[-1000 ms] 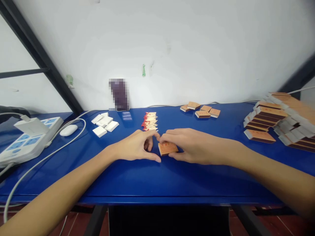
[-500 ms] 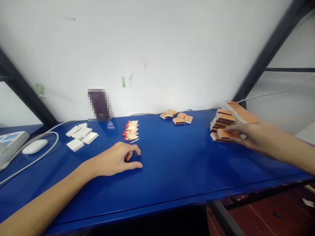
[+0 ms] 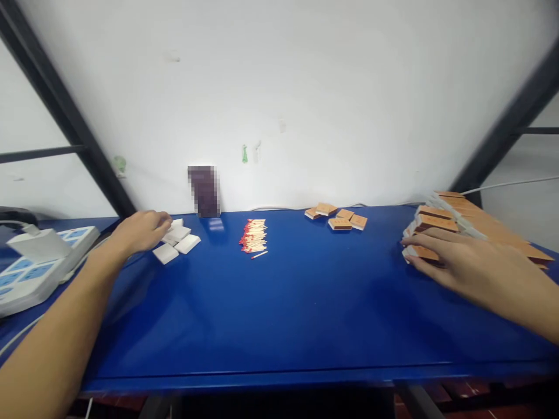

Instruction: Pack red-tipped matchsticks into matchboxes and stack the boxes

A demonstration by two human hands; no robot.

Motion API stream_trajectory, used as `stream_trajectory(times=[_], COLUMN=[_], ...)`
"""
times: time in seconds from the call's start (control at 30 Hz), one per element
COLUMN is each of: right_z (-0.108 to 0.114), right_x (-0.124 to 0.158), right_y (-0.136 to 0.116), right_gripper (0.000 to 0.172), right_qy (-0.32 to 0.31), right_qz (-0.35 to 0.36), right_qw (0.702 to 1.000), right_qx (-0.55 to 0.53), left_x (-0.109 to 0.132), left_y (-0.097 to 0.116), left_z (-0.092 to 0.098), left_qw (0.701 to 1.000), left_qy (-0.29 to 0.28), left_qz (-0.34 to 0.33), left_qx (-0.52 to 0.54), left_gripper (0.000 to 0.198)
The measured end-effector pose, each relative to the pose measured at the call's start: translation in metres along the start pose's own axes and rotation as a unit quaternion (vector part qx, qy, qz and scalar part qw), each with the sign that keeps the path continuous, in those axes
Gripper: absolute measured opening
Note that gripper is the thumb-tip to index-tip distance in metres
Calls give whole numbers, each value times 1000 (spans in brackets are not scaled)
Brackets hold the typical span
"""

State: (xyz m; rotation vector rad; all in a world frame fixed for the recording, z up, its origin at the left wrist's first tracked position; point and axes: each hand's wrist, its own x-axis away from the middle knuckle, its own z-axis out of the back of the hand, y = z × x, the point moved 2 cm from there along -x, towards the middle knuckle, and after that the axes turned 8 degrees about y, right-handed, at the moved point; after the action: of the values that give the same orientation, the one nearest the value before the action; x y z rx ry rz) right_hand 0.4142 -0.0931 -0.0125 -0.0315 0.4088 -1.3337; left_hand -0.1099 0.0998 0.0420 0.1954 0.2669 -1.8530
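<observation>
At the left, my left hand [image 3: 143,231] is over the back of a small group of white matchbox trays [image 3: 176,234]. Its fingers bend downward and their tips are hidden, so I cannot tell whether it grips a tray. My right hand [image 3: 476,262] is at the stacked orange matchboxes [image 3: 437,223] on the right. Its thumb and fingers close round a matchbox [image 3: 423,252] at the front of the stack. Between the hands lies a pile of red-tipped matches [image 3: 254,235], with a single match [image 3: 259,255] just in front.
Several loose matchboxes [image 3: 340,223] lie near the wall. A dark pixelated object [image 3: 205,191] leans there too. A power strip [image 3: 48,262] with a white plug and cable occupies the left end. Dark metal posts [image 3: 70,110] flank the blue table [image 3: 279,326].
My left hand has moved left and back from beside the matches to the white trays. My right hand stays at the matchbox stack. The view has shifted left.
</observation>
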Motion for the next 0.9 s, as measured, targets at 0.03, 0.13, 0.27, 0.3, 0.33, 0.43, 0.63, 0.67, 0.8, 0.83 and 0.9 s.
stream_trajectory(times=[0.03, 0.13, 0.27, 0.3, 0.33, 0.43, 0.63, 0.67, 0.8, 0.83, 0.9], right_z=[-4, -25, -56, -62, -66, -74, -76, -77, -79, -80, -83], right_x=[-9, -45, -101, -112, -121, -132, -113, -109, -104, -105, -109], right_y=[-6, -23, -28, -27, -26, -26, -52, -59, -92, -100, -117], right_gripper=[36, 35, 42, 44, 46, 47, 38, 37, 34, 34, 34], right_qy=[58, 113, 99, 93, 87, 74, 73, 69, 76, 82, 93], right_qz=[1, 66, 132, 134, 128, 79, 87, 102, 187, 212, 246], right_qw=[997, 978, 969, 969, 970, 975, 979, 980, 972, 968, 961], right_qx=[47, 161, 184, 186, 189, 194, 167, 158, 121, 110, 82], left_x=[0, 1, 3, 3, 4, 7, 9, 9, 10, 11, 14], left_y=[-6, -13, -13, -13, -12, -7, 2, 1, -2, -3, -1], left_z=[-1, -3, -4, -3, -2, 0, 2, 2, -1, -2, -1], left_qw=[1000, 995, 988, 986, 985, 985, 992, 992, 986, 983, 980], left_qy=[-17, -60, -114, -124, -131, -137, -115, -116, -155, -167, -185], left_qz=[12, 13, 3, 3, 3, 11, 34, 42, 65, 64, 59], left_qx=[21, 78, 107, 111, 113, 100, 37, 31, 26, 30, 33], left_gripper=[51, 54, 51, 49, 46, 42, 43, 44, 50, 50, 48])
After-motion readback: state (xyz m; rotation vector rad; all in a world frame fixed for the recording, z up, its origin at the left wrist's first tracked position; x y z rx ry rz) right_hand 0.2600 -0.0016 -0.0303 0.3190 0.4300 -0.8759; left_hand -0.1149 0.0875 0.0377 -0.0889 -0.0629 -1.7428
